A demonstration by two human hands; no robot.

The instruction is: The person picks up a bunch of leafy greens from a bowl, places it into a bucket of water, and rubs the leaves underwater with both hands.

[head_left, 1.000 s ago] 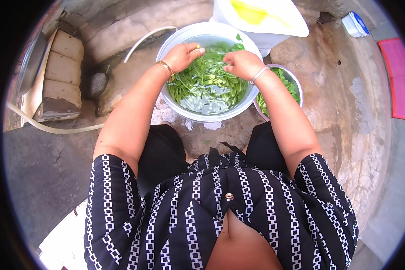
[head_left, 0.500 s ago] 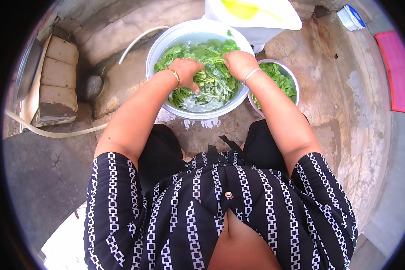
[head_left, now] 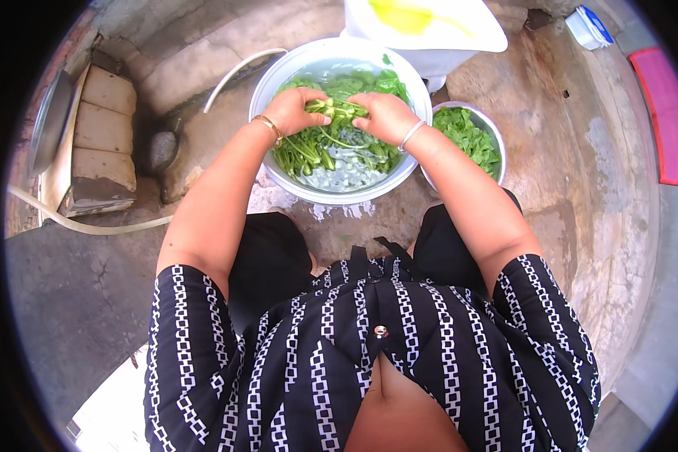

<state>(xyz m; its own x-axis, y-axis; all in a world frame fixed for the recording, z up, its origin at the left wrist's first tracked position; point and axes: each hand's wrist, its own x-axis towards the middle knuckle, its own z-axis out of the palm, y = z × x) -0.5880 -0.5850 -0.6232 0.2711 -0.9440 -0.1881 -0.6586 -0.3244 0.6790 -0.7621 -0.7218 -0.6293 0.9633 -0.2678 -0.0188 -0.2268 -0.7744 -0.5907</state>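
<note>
**Washbasin station: both hands closed on one bunch of stems above the water**

From my remote post I viewed the work through the head camera. The left hand (head_left: pixel 297 111) had its fingers and thumb pinching one end of a bunch of leafy green stems (head_left: pixel 337 110). The right hand (head_left: pixel 386 118) gripped the other end, fingertips curled against the stalks. The bunch lay crosswise between the two hands, over the middle of the round white basin (head_left: pixel 339 197). I could not tell whether its underside touched the water.

Loose greens (head_left: pixel 303 151) sat in the basin's water, with their pale stalks toward the wearer and broad leaves toward the far side. Just right of the basin, partly behind the right forearm, stood a smaller bowl (head_left: pixel 502 151) containing leafy greens (head_left: pixel 465 134). A white plastic container (head_left: pixel 448 54) with a yellow patch stood behind the basin. I noted a pale hose (head_left: pixel 230 75) to the left and, at far right, a white tub with a blue lid (head_left: pixel 588 29).
</note>
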